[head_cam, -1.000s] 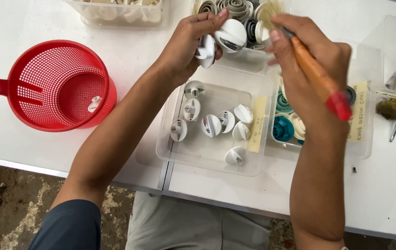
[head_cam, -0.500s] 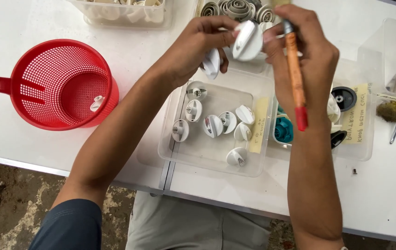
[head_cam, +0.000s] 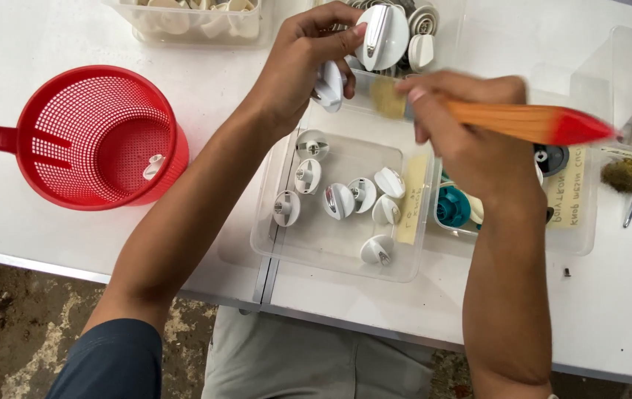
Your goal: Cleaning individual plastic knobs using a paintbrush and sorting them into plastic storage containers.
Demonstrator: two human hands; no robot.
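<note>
Two white knobs sit in the left hand [head_cam: 308, 63], one pinched high at the fingertips [head_cam: 381, 35], another tucked lower in the palm [head_cam: 328, 85]. Closed around a paintbrush with an orange-red handle [head_cam: 530, 124], the right hand [head_cam: 471, 140] holds its bristles just beside the lower knob. Near them, a clear tray [head_cam: 331, 255] holds about eight white knobs. Left on the tabletop [head_cam: 35, 244], a red strainer [head_cam: 94, 137] holds one small part, so the brushing looks partly done, with much left.
</note>
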